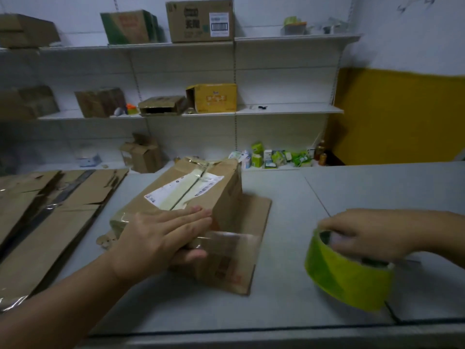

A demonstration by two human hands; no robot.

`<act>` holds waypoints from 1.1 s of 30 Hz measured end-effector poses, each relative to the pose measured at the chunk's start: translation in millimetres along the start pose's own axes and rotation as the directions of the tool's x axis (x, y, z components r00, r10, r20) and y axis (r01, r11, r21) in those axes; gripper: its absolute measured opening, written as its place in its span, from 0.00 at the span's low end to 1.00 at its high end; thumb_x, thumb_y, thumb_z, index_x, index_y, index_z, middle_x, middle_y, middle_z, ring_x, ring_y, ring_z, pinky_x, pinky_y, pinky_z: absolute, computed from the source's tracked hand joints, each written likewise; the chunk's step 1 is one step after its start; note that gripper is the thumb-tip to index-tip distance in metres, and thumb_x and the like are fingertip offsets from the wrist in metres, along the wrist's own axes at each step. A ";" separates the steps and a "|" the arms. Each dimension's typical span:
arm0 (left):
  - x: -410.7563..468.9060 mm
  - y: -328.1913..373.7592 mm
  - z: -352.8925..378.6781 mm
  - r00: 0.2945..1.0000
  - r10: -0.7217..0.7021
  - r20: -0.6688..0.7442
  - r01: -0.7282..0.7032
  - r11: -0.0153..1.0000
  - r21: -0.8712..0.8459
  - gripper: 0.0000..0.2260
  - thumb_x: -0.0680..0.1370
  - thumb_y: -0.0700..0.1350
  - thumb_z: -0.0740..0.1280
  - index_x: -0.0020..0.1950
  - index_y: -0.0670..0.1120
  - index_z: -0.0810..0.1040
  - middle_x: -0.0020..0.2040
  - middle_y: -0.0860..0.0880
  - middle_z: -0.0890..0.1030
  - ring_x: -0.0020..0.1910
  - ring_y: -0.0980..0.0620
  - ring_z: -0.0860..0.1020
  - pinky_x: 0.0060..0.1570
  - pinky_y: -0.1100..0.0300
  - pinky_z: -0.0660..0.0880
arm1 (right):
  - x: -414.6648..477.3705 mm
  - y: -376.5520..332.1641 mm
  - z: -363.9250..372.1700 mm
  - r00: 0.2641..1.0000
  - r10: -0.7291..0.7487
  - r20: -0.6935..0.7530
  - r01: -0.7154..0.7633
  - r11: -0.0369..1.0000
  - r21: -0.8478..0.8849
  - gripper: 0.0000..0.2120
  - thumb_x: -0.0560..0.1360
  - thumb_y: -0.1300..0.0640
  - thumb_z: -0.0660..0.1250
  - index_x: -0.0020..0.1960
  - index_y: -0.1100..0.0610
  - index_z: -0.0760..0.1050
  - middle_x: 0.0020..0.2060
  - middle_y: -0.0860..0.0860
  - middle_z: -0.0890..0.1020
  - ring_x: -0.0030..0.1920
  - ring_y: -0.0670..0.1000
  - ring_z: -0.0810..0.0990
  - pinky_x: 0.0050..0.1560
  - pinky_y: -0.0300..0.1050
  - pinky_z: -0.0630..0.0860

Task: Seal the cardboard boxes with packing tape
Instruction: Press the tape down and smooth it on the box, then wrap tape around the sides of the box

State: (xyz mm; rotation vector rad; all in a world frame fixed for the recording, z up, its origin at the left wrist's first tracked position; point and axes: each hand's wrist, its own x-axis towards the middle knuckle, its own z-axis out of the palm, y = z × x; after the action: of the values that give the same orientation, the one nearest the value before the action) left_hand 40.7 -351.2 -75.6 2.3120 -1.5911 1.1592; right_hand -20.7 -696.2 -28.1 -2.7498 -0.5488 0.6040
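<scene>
Now the left hand [161, 238] presses flat on the box [226, 197]; the right hand [372, 238] grips the tape roll [347, 280].

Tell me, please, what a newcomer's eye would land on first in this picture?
The bright yellow-green roll of tape, gripped by the right hand over the table's right side, stands out first. Next comes the worn cardboard box in the middle, a white label on top, with the left hand pressing flat on its near end. Flattened cardboard lies along the left.
</scene>
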 end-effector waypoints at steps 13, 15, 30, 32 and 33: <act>0.9 -14.6 7.8 0.974 -0.130 0.187 0.114 0.989 0.091 0.22 0.82 0.55 0.47 0.65 0.49 0.74 0.64 0.47 0.77 0.64 0.46 0.70 0.65 0.49 0.62 | -19.6 27.2 42.7 0.834 0.273 -0.480 -0.328 0.944 -0.033 0.20 0.78 0.39 0.55 0.38 0.51 0.74 0.34 0.47 0.77 0.36 0.45 0.75 0.37 0.44 0.69; -0.7 -13.6 4.3 0.959 -0.180 0.221 0.146 0.976 0.161 0.22 0.82 0.56 0.47 0.66 0.51 0.73 0.62 0.47 0.78 0.64 0.45 0.69 0.66 0.46 0.59 | -27.9 49.0 48.8 0.787 0.290 -0.545 -0.390 0.918 -0.073 0.12 0.77 0.41 0.58 0.45 0.47 0.75 0.41 0.44 0.77 0.41 0.42 0.74 0.40 0.41 0.70; -6.7 24.6 -5.3 0.800 -0.581 0.151 0.600 0.769 -0.218 0.20 0.75 0.61 0.54 0.62 0.58 0.75 0.61 0.63 0.71 0.64 0.62 0.65 0.66 0.54 0.56 | -26.1 12.2 31.5 0.746 0.255 -0.616 -0.167 0.966 0.197 0.08 0.80 0.58 0.59 0.47 0.46 0.68 0.32 0.48 0.82 0.29 0.46 0.79 0.33 0.42 0.74; 0.5 12.3 -11.1 0.807 -0.538 0.245 0.584 0.787 -0.198 0.21 0.74 0.63 0.52 0.60 0.59 0.75 0.58 0.67 0.70 0.62 0.62 0.66 0.63 0.56 0.60 | -20.1 -34.6 24.5 0.731 0.228 -0.643 0.013 0.938 0.347 0.12 0.80 0.61 0.58 0.52 0.44 0.70 0.33 0.47 0.83 0.28 0.46 0.80 0.30 0.37 0.73; 4.4 5.7 -13.0 0.809 -0.510 0.293 0.572 0.796 -0.195 0.21 0.73 0.64 0.51 0.59 0.60 0.76 0.56 0.67 0.70 0.60 0.62 0.67 0.61 0.55 0.64 | -15.4 -58.0 26.7 0.736 0.234 -0.635 0.095 0.893 0.439 0.13 0.80 0.62 0.58 0.52 0.44 0.70 0.33 0.48 0.84 0.28 0.48 0.80 0.27 0.36 0.72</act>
State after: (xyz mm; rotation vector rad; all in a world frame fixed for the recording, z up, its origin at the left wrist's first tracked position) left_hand 29.9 -350.8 -65.4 2.5140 -0.9270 0.5159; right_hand -63.2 -646.2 -26.7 -2.3016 -0.0958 -0.2691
